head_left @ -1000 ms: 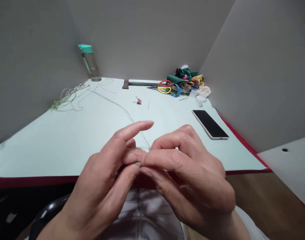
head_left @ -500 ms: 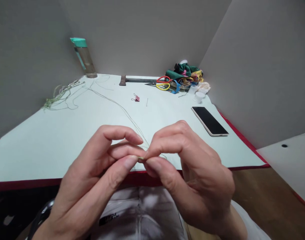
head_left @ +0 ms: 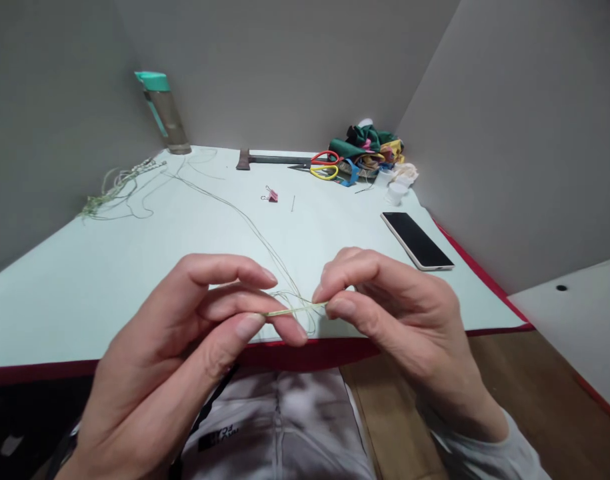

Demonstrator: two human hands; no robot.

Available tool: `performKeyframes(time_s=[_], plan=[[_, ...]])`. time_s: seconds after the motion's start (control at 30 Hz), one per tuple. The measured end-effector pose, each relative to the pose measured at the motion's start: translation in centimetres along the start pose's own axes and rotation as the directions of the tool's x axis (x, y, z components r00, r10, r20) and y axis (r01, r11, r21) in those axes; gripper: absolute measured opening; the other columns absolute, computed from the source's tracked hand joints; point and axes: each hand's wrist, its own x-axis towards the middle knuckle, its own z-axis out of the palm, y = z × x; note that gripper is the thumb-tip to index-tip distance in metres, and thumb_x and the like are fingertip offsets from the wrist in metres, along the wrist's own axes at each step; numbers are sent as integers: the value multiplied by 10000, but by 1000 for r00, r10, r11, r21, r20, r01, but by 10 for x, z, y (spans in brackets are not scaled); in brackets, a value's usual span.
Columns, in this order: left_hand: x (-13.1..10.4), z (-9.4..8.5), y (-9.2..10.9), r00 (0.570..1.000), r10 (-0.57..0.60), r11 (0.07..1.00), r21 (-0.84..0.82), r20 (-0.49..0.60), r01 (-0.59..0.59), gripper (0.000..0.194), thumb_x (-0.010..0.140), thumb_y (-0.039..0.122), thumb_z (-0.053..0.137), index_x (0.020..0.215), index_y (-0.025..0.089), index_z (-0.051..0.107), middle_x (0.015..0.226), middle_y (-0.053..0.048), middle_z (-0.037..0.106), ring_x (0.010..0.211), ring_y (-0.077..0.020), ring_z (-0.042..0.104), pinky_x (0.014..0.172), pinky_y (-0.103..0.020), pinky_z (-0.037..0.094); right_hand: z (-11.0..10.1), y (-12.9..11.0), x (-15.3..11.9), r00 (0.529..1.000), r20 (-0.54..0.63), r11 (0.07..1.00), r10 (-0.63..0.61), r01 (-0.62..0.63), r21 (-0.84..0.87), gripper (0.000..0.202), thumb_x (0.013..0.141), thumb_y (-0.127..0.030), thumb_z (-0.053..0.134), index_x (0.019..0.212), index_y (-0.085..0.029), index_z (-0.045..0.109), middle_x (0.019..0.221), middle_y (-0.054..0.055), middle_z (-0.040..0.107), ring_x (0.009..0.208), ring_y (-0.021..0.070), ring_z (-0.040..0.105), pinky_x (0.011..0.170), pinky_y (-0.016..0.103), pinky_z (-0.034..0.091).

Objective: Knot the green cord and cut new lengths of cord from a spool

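Left hand (head_left: 165,360) and right hand (head_left: 409,320) each have their grip pinched closed on the thin, pale-green cord strands (head_left: 292,311), stretched between them above the worktop's (head_left: 135,287) near edge. Light, even tension should prevent twisting; slack tails seem prone to snagging.

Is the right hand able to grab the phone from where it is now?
Probably yes: the phone lies just beyond the right hand, with nothing on it or between them. But its fingers are pinching green thread, so they'd likely let go first.
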Motion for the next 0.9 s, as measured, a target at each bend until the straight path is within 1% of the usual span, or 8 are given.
performKeyframes(time_s=[0.1, 0.2, 0.27, 0.37, 0.5, 0.57, 0.7, 0.9], plan=[[0, -3, 0, 999, -41, 997, 67, 34, 39, 183, 1033, 247, 628, 1115, 397, 692, 860, 84, 797, 846, -96, 769, 775, -102, 583, 0, -5, 2, 997, -37, 995, -64, 61, -78, 108, 987, -140, 674, 890, -187, 678, 855, -63, 685, 808, 39, 616, 775, 160, 502], [-1, -4, 0, 993, -112, 981, 160, 29, 106, 74, 1024, 361, 641, 1041, 379, 711, 849, 84, 782, 819, -117, 745, 763, -149, 580, 0, -9, 4, 988, -43, 977, -146, 138, -160, 123, 967, -91, 677, 884, -179, 656, 835, -55, 675, 782, 57, 604, 767, 197, 517], [-1, -6, -1, 991, -128, 969, 215, 24, 120, 105, 1017, 416, 638, 1000, 358, 724, 851, 72, 768, 809, -130, 725, 750, -176, 564, 0, -11, 5, 980, -42, 959, -194, 180, -217, 125, 968, -90, 681, 890, -182, 646, 831, -49, 680, 784, 75, 601, 776, 232, 527], [-3, -8, -3, 991, -126, 963, 244, 33, 115, 138, 1019, 424, 625, 977, 354, 735, 856, 71, 751, 802, -129, 699, 743, -186, 537, -1, -14, 7, 965, -46, 929, -257, 234, -288, 115, 979, -75, 662, 932, -180, 661, 857, -43, 700, 816, 88, 617, 811, 266, 538], [-3, -10, -6, 991, -129, 968, 222, 38, 117, 175, 1022, 383, 611, 915, 330, 739, 817, 70, 736, 760, -119, 665, 718, -185, 503, 0, -13, 9, 965, -47, 941, -257, 238, -241, 185, 1000, -52, 610, 1111, -186, 674, 1043, -26, 745, 937, 89, 673, 845, 263, 562], [-1, -9, -7, 990, -134, 970, 207, 35, 124, 206, 1019, 355, 606, 868, 298, 734, 776, 57, 725, 721, -117, 639, 700, -197, 477, 2, -10, 9, 968, -41, 944, -247, 231, -235, 214, 1001, -61, 610, 1156, -197, 666, 1078, -32, 741, 937, 80, 674, 827, 248, 561], [0, -9, -11, 975, -206, 971, 140, 84, 193, 253, 1032, 336, 561, 843, 231, 693, 711, 12, 694, 677, -138, 591, 684, -253, 442, 5, -1, 9, 960, -41, 922, -276, 253, -292, 249, 978, -59, 631, 1165, -218, 665, 1011, -41, 723, 864, 77, 653, 761, 241, 542], [-7, -11, -22, 935, -314, 949, 57, 162, 309, 343, 1029, 456, 544, 804, 210, 626, 701, -12, 666, 692, -163, 526, 684, -290, 383, 15, 13, 14, 962, -23, 929, -271, 255, -268, 248, 975, -75, 630, 1170, -224, 661, 939, -17, 725, 837, 103, 671, 735, 253, 551]])
